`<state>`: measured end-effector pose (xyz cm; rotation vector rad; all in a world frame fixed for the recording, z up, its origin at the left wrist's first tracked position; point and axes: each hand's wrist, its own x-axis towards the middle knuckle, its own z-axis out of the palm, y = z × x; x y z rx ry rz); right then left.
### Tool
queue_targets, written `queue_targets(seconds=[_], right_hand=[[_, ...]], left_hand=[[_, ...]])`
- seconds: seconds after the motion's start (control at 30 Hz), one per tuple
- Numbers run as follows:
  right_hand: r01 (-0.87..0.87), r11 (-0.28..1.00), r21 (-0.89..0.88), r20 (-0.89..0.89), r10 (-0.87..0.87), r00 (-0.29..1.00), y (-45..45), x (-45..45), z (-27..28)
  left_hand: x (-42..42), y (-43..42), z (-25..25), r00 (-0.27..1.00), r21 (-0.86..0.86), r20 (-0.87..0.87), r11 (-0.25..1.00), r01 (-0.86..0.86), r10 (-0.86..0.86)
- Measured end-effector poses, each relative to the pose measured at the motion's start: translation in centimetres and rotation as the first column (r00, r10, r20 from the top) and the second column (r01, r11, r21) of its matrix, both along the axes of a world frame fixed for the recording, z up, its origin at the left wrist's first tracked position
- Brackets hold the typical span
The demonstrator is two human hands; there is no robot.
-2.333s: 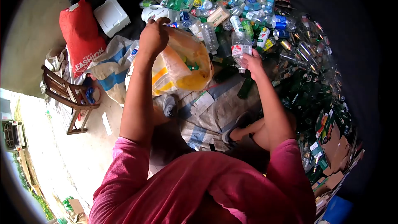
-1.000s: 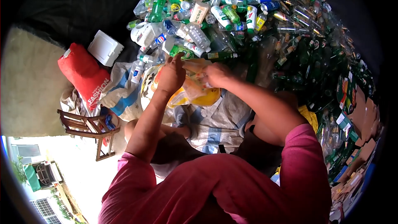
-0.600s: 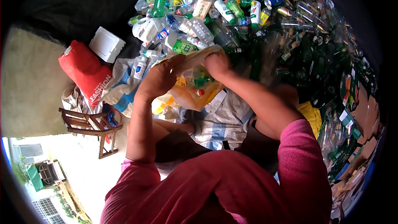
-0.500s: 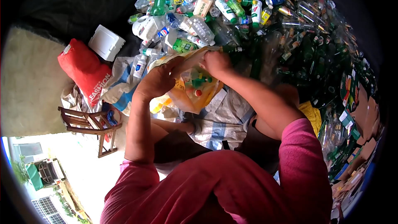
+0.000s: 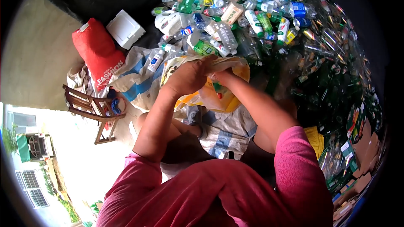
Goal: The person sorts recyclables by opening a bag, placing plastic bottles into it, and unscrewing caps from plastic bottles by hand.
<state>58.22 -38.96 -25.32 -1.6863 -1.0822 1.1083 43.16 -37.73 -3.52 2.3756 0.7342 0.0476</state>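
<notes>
A translucent yellow and white plastic bag [image 5: 229, 98] hangs between my knees, with a red cap and something green showing through its side. My left hand [image 5: 189, 75] is closed on the bag's upper edge. Just right of it, my right hand [image 5: 221, 77] reaches to the bag's mouth; its fingers are mostly hidden by the bag and my left hand. Beyond the bag lie a green-labelled bottle [image 5: 205, 48] and a clear ribbed bottle [image 5: 227, 38].
A large heap of plastic bottles [image 5: 256, 21] rises ahead, with dark glass bottles [image 5: 332, 88] at the right. Cardboard [image 5: 365, 149] lies far right. At left are a red sack [image 5: 97, 52], a white foam box [image 5: 125, 29] and a wooden chair [image 5: 90, 109].
The clear bottle seen earlier in my right hand is no longer there. That hand has moved left to the bag. Most recently the view shifted, and my hands came closer together at the bag's mouth.
</notes>
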Motion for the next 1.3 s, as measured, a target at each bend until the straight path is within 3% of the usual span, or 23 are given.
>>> queue_targets(seconds=[0.03, 0.1, 0.17, 0.2, 0.23, 0.27, 0.33, 0.37, 0.4, 0.47, 0.57, 0.7, 0.87, 0.93, 1.1, 1.13, 1.17, 1.2, 1.23, 1.27, 1.3], right_hand=[[-0.065, 0.995, 0.079, 0.225, 0.045, 0.973, 0.9, -0.1, -2.6], [-0.290, 0.957, 0.000, 0.709, 0.204, 0.675, 1.3, 0.0, -3.3], [-0.389, 0.920, 0.048, 0.235, 0.368, 0.900, -0.2, 0.9, 2.6], [-0.517, 0.855, -0.049, 0.515, 0.465, 0.720, -0.2, 1.4, 3.5], [-0.535, 0.843, -0.048, 0.520, 0.478, 0.708, -0.3, 1.8, 2.5], [-0.512, 0.846, 0.149, 0.274, 0.462, 0.843, -0.6, 2.0, 0.3], [-0.440, 0.839, 0.320, -0.001, 0.465, 0.885, -1.0, 1.0, 1.5], [-0.336, 0.934, 0.120, -0.188, 0.353, 0.916, -1.2, 1.0, 2.9], [-0.358, 0.931, 0.079, -0.145, 0.366, 0.919, -0.9, 1.5, 0.5], [-0.399, 0.917, -0.005, -0.058, 0.398, 0.915, -0.1, 2.7, -4.5], [-0.274, 0.955, 0.118, -0.328, 0.297, 0.897, -1.1, 1.8, -3.9], [-0.177, 0.972, 0.153, -0.434, 0.228, 0.872, -1.7, 1.7, -2.6], [-0.047, 0.988, 0.144, -0.398, 0.101, 0.912, -1.5, 2.3, -2.0], [-0.020, 0.989, 0.148, -0.357, 0.072, 0.931, -1.4, 3.0, -1.8], [-0.084, 0.991, 0.105, -0.074, 0.092, 0.993, -2.2, 5.1, -1.2], [-0.065, 0.998, 0.017, -0.159, 0.067, 0.985, -2.9, 4.8, 0.1], [0.055, 0.984, -0.172, -0.480, -0.133, 0.867, -3.9, 4.5, 1.4], [0.055, 0.985, -0.166, -0.474, -0.128, 0.871, -4.2, 5.5, 1.1], [-0.122, 0.969, -0.215, -0.082, 0.107, 0.991, -4.4, 7.7, 0.0], [-0.254, 0.911, -0.326, 0.305, 0.356, 0.883, -4.6, 9.5, -0.5], [-0.212, 0.905, -0.369, 0.330, 0.341, 0.880, -5.1, 10.6, 0.8]], left_hand=[[0.1, -0.1, -0.1, 1.000, 0.016, -0.007, 1.000, 0.002, -0.001], [0.2, 0.0, -1.0, 1.000, 0.029, -0.018, 0.999, -0.016, 0.017], [0.3, 0.4, -2.8, 0.999, 0.088, 0.045, 0.996, -0.028, 0.024], [0.5, 0.4, -3.0, 0.999, 0.119, 0.029, 0.992, -0.039, 0.036], [0.5, 0.4, -2.8, 0.997, 0.111, 0.048, 0.991, -0.068, 0.064], [0.6, 0.3, -2.6, 0.994, 0.100, 0.066, 0.990, -0.095, 0.089], [0.8, 0.1, -3.2, 0.988, 0.082, 0.141, 0.993, -0.080, 0.067], [0.8, -0.1, -3.2, 0.992, 0.073, 0.069, 0.991, -0.114, 0.109], [0.9, -0.6, -2.0, 0.989, 0.065, -0.003, 0.987, -0.149, 0.149], [0.9, -0.4, -2.8, 0.988, 0.069, 0.036, 0.986, -0.154, 0.152], [1.1, -0.5, -2.9, 0.991, 0.088, 0.077, 0.989, -0.119, 0.112], [1.6, -1.8, -2.8, 0.989, 0.064, 0.143, 0.997, -0.041, 0.031], [3.2, -1.5, -4.7, 0.977, 0.100, 0.213, 0.994, -0.037, 0.015], [3.7, -0.5, -5.4, 0.978, 0.087, 0.154, 0.984, -0.153, 0.138], [5.2, 1.3, -7.4, 0.948, 0.057, 0.168, 0.957, -0.285, 0.272], [5.9, 1.6, -8.5, 0.946, 0.056, 0.179, 0.957, -0.285, 0.272], [6.6, 1.9, -9.6, 0.908, 0.019, 0.245, 0.934, -0.356, 0.341], [7.3, 2.2, -10.5, 0.860, -0.022, 0.306, 0.906, -0.423, 0.408], [8.0, 2.1, -10.8, 0.857, -0.021, 0.314, 0.905, -0.425, 0.409], [8.7, 1.7, -11.0, 0.848, -0.070, 0.272, 0.888, -0.455, 0.455], [9.4, 1.4, -11.2, 0.837, -0.116, 0.227, 0.867, -0.484, 0.498]])
